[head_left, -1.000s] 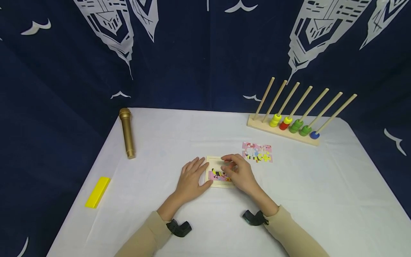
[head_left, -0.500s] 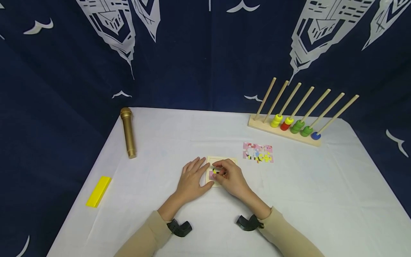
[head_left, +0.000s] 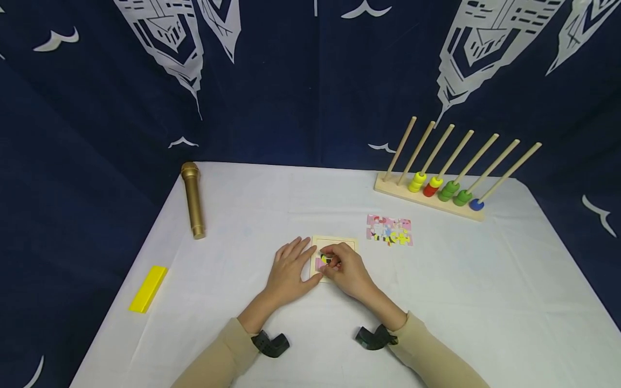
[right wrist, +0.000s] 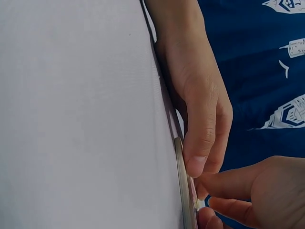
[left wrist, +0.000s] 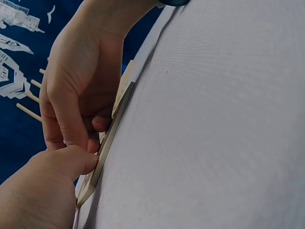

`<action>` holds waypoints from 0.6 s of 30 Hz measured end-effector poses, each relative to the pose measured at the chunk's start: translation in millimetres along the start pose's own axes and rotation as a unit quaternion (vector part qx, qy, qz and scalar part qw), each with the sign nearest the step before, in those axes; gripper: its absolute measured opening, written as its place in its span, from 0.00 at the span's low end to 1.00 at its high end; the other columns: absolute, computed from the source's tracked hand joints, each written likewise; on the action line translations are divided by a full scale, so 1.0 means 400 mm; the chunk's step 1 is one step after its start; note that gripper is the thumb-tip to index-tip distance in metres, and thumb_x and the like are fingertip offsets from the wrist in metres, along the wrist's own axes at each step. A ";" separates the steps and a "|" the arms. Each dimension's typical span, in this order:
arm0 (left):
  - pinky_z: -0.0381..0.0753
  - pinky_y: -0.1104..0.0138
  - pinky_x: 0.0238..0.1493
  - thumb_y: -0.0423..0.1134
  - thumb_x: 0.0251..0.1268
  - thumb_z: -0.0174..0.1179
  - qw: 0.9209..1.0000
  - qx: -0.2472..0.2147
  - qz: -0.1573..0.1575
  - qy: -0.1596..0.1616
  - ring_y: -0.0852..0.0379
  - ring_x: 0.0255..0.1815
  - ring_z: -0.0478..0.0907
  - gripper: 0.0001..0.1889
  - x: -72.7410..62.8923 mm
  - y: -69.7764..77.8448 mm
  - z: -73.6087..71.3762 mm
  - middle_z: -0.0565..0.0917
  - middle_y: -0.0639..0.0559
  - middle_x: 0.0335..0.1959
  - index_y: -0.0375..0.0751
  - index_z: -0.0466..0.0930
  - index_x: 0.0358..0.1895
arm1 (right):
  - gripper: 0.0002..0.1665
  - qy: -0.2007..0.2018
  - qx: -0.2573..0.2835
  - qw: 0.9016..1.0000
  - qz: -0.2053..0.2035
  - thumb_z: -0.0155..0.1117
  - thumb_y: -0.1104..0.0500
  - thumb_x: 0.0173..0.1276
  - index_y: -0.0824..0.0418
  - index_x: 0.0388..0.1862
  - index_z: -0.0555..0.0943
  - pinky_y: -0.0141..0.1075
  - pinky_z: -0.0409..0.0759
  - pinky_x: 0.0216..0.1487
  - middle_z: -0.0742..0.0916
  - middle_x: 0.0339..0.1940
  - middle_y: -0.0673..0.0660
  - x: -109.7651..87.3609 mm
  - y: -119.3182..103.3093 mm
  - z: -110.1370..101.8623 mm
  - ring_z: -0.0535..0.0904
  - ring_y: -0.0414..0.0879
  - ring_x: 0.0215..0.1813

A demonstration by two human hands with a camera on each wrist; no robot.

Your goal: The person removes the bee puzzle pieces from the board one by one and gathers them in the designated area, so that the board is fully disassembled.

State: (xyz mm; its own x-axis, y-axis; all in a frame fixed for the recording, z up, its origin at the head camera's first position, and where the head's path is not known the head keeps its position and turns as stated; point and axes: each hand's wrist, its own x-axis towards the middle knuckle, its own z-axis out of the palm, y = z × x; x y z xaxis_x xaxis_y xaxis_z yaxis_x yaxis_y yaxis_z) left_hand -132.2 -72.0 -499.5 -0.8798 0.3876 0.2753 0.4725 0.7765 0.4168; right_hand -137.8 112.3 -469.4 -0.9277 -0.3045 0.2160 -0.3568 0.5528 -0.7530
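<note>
A small pale wooden puzzle tray lies on the table, with pink, yellow and black puzzle pieces along its near side. My left hand rests flat at the tray's left edge, fingers extended and thumb at its near corner. Over the tray, my right hand has its fingers curled, with thumb and index finger at either side of a bee-patterned piece. In the left wrist view, the left thumb presses the edge of the tray, close to the right fingertips.
More pink puzzle pieces lie joined behind the tray to the right. A wooden bead rack with upright pegs stands at the back right. A gold microphone and a yellow block are on the left side.
My right hand has moved left and lower over the tray, onto the pieces at its near left, and hardly moved in the last half second. My left hand has stayed put.
</note>
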 end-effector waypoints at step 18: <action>0.57 0.47 0.72 0.54 0.60 0.61 1.000 -0.001 -0.004 -0.005 0.44 0.75 0.60 0.33 0.000 0.003 -0.001 0.69 0.44 0.72 0.40 0.73 0.66 | 0.20 -0.008 -0.064 0.998 -0.016 0.73 0.71 0.52 0.68 0.46 0.82 0.31 0.71 0.35 0.80 0.33 0.54 -0.004 -0.004 0.004 0.73 0.43 0.32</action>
State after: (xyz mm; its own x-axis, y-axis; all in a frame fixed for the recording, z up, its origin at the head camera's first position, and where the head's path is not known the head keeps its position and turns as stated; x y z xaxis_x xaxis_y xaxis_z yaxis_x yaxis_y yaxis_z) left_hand -131.7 -71.3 -498.5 -0.8841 0.3858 0.2636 0.4653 0.7783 0.4216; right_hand -135.6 110.5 -469.7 -0.9138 -0.3358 0.2286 -0.3991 0.6364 -0.6601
